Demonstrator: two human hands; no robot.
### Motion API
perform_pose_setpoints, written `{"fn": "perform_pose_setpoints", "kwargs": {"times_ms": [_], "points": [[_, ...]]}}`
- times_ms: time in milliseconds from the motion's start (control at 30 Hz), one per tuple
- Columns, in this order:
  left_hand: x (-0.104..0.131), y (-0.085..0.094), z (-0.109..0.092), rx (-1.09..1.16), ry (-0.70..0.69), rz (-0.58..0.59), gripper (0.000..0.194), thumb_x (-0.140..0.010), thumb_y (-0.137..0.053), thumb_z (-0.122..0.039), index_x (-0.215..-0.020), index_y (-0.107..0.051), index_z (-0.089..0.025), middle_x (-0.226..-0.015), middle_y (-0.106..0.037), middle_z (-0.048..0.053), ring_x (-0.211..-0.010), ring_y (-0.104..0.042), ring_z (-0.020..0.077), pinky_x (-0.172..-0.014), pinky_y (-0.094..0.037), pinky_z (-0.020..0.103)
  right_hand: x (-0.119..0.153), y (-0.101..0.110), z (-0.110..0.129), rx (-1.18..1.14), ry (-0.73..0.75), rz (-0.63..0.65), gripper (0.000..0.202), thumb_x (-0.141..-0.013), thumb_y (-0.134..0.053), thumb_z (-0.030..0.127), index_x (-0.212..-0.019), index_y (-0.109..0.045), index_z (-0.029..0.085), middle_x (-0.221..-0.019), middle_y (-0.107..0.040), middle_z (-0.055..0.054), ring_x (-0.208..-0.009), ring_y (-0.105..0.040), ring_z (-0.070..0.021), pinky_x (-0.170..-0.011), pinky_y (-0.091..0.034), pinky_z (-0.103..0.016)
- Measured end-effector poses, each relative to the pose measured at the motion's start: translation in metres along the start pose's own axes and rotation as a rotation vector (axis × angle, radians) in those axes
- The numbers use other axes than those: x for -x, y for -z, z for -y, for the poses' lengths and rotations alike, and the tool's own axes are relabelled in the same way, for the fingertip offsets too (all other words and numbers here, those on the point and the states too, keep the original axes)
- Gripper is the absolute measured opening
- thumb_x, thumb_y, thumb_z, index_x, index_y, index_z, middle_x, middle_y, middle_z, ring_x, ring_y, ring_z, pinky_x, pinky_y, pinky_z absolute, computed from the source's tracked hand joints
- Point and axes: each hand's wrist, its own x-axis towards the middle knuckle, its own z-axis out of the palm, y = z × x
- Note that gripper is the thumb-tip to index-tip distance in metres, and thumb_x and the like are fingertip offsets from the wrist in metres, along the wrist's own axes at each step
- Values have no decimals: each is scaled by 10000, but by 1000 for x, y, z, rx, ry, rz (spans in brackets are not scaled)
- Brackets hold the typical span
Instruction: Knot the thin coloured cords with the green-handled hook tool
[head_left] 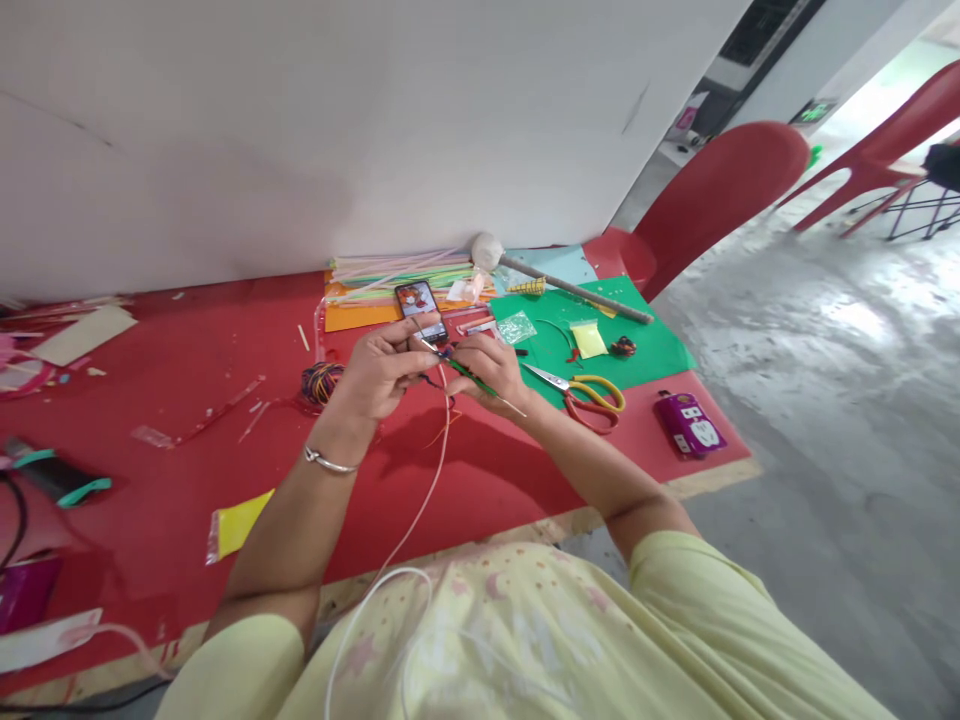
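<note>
Both my hands meet over the red table, their fingertips close together. My left hand (pixel 390 368) is closed in a pinch on a small piece of dark yarn (pixel 430 380); a silvery tip shows at its fingers. My right hand (pixel 487 368) is closed around a thin green stick (pixel 480 383), whose pale end sticks out below the palm. Whether the silvery tip belongs to this stick I cannot tell. Beside my left wrist lies a ball of multicoloured yarn (pixel 321 383). A phone (pixel 420 303) with a lit screen lies just behind the hands. A pale cable hangs below them.
Scissors (pixel 574 388) with yellow and red handles lie right of my right hand, partly on a green sheet (pixel 652 345). Behind are coloured sticks (pixel 405 270) and a grey rod with a white ball (pixel 487 252). A purple box (pixel 690 424) stands near the right edge.
</note>
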Motion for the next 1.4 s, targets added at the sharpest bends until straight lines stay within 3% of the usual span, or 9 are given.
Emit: {"fn": "perform_pose_setpoints", "kwargs": {"times_ms": [200,433,500,600,700,833,1067,1233,1400], "points": [[-4,15,-3,-193,-27,-48,497,-561,-884,-166,-1056,-844,-172,-576,-554,-57,-465,-379,48,-459,-254,213,-8,35,-5,106,73,249,306,-1025,-639,494,-1073,-779,227,-988,-768,-105,-875,-721,-224,-806,-594,-367],[-6,14,-3,-270,-50,0,401,-566,-893,-178,-965,-861,-181,-575,-590,-23,-493,-404,70,-463,-263,221,-22,62,13,-111,-48,310,267,-1046,-611,407,-995,-798,223,-942,-782,-98,-853,-724,-214,-793,-582,-363],[-6,14,-4,-268,-55,42,355,-582,-888,-183,-937,-870,-195,-615,-636,10,-524,-457,93,-473,-291,233,-25,69,16,-285,-166,321,305,-1044,-608,431,-943,-799,215,-876,-770,-84,-801,-710,-195,-764,-567,-342],[-4,8,-3,-199,-44,109,318,-590,-884,-194,-908,-876,-210,-629,-645,21,-509,-463,94,-462,-299,245,-22,66,18,-616,-516,280,433,-1007,-628,557,-832,-779,190,-775,-746,-66,-695,-684,-168,-671,-554,-307],[-3,-4,2,-89,-34,115,368,-555,-886,-181,-922,-868,-207,-614,-624,-6,-462,-430,67,-447,-289,235,-14,43,22,-921,-895,127,582,-877,-688,741,-762,-733,173,-720,-728,-52,-588,-646,-138,-536,-503,-260],[-4,-19,9,18,-102,14,414,-545,-897,-181,-956,-850,-202,-662,-633,-21,-500,-456,63,-463,-325,220,-12,10,29,-1083,-1076,-106,671,-746,-697,870,-727,-659,200,-642,-636,0,-538,-578,-108,-480,-436,-226],[-7,-15,16,-17,-207,-128,420,-612,-905,-231,-1026,-838,-216,-782,-702,-2,-551,-474,67,-457,-331,208,-20,-2,33,-1042,-1075,-241,620,-793,-704,819,-732,-610,209,-699,-608,7,-556,-528,-91,-482,-397,-224],[-8,-23,29,-151,-380,-321,407,-688,-868,-239,-1093,-832,-226,-736,-655,-38,-659,-560,95,-609,-472,227,-19,-18,46,-796,-1035,-353,606,-889,-585,821,-802,-628,223,-703,-579,5,-575,-508,-107,-517,-415,-245],[-10,-25,22,123,-180,-248,425,-601,-855,-229,-1024,-835,-198,-605,-543,-67,-487,-386,48,-449,-273,202,-18,-30,53,-661,-837,-376,621,-921,-510,840,-829,-613,235,-731,-558,-1,-622,-508,-131,-563,-438,-277]]}}
